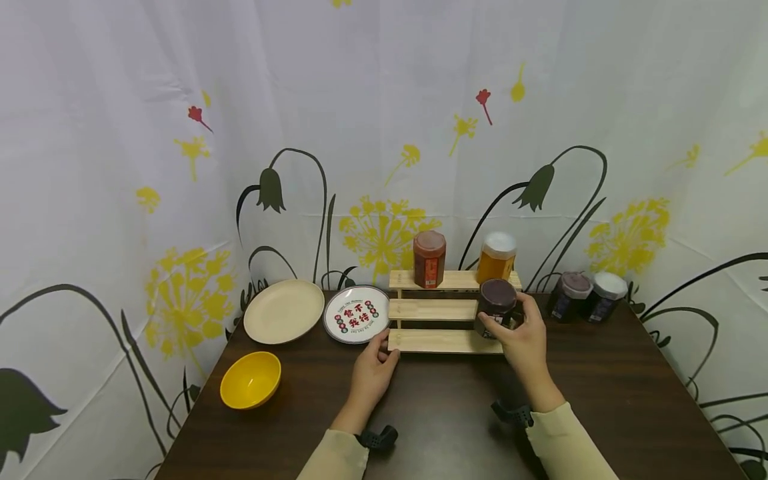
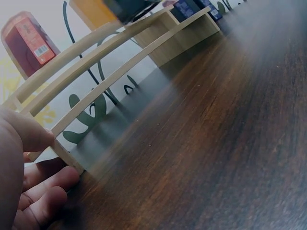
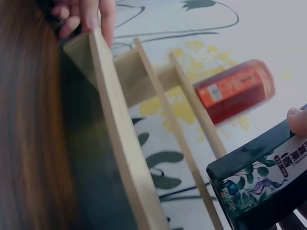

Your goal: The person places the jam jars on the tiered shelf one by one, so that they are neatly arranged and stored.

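A three-tier wooden rack point(image 1: 438, 341) stands on the dark table. At its front left corner my left hand point(image 1: 372, 373) grips the lowest tier, thumb point(image 2: 36, 136) on top and the other fingers curled by the side panel. My right hand point(image 1: 528, 340) holds a dark jar point(image 1: 497, 299) with a purple-black lid at the right part of the rack, in front of the middle tier. The jar's printed label point(image 3: 259, 187) faces the right wrist camera. Whether its base touches a tier I cannot tell. On the top tier stand a red jar point(image 1: 429, 260) and a white-lidded amber jar point(image 1: 500, 250).
Right of the rack, two dark jars stand side by side, one purple-lidded point(image 1: 570, 295) and one white-lidded point(image 1: 606, 297). To the left are a cream plate point(image 1: 283, 311), a white plate with red characters point(image 1: 357, 307) and a yellow bowl point(image 1: 251, 380). A patterned curtain point(image 1: 384, 133) hangs behind.
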`<state>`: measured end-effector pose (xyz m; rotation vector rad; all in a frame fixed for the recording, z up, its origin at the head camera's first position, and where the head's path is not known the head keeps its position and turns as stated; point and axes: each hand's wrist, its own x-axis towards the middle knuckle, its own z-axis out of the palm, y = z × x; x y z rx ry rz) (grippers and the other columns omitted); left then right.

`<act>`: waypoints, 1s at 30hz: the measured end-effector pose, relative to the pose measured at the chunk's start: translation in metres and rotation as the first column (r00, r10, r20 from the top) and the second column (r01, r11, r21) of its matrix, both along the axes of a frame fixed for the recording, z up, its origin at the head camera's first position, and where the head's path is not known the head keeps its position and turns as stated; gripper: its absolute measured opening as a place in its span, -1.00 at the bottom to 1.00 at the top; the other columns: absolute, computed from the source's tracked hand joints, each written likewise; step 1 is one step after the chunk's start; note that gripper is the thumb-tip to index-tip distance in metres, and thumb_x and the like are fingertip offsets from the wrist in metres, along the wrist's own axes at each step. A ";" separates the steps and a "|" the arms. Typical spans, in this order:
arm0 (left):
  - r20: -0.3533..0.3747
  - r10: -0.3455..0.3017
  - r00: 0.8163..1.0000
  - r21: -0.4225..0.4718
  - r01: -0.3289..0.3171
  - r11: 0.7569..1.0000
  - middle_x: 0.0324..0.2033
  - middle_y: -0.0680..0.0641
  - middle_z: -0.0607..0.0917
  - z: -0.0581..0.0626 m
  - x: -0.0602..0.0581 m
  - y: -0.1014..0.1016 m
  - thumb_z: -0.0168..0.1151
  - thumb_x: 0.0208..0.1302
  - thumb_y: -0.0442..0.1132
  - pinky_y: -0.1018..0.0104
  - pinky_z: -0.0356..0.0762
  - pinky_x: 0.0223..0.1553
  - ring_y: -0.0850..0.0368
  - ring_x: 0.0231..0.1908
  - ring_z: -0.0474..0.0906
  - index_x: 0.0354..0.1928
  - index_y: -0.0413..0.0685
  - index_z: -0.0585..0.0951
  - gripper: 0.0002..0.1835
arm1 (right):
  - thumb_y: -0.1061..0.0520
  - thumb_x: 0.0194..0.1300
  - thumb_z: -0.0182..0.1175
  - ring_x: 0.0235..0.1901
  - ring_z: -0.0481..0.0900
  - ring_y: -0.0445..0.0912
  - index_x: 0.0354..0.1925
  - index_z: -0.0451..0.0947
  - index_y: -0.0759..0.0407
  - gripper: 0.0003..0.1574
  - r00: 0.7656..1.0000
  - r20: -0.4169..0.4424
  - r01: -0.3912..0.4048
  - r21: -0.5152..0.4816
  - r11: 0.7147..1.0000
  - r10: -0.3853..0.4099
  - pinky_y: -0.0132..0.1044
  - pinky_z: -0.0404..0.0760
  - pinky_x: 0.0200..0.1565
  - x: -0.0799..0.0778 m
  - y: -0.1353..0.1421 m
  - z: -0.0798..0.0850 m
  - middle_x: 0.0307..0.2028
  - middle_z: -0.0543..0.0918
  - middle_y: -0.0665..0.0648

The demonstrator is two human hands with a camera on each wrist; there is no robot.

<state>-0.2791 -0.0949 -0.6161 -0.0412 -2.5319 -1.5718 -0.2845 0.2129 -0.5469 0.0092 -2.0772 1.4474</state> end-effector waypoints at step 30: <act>-0.004 -0.006 1.000 0.007 0.006 1.000 0.03 -0.10 0.79 -0.001 -0.002 0.001 0.40 0.47 -0.17 0.38 0.52 -0.30 0.26 -0.33 0.54 0.47 -0.01 0.60 -0.44 | 0.03 0.20 0.68 0.36 0.61 0.25 0.51 0.37 0.18 0.06 0.990 0.042 -0.135 0.033 0.990 0.133 0.21 0.63 0.34 -0.031 -0.057 -0.001 0.32 0.51 0.29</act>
